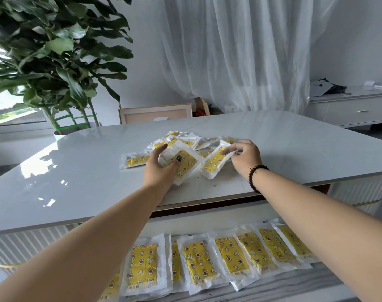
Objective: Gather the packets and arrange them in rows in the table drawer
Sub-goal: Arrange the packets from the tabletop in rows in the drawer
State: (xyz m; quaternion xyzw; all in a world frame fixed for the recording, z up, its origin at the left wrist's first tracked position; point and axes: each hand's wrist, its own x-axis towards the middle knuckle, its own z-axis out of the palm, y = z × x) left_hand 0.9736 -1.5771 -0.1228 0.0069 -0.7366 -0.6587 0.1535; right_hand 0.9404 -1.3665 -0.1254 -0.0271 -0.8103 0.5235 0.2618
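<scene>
Fingers: left hand (161, 168) clamps a packet (181, 162), right hand (243, 156) pinches another packet (216, 163), both at the pile (185, 142) on the table (294, 144). Gathering step. Next: carry to the drawer row (229, 258) nearer than the pile, overlapped.

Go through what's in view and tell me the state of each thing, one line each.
Drawer: pulled open below the table edge.
Row of packets: laid overlapping in the drawer.
Pile of packets: loose and jumbled on the table.
Left hand: gripping a packet from the pile.
Right hand: pinching another packet, partly lifted.
Curtain: drawn.
</scene>
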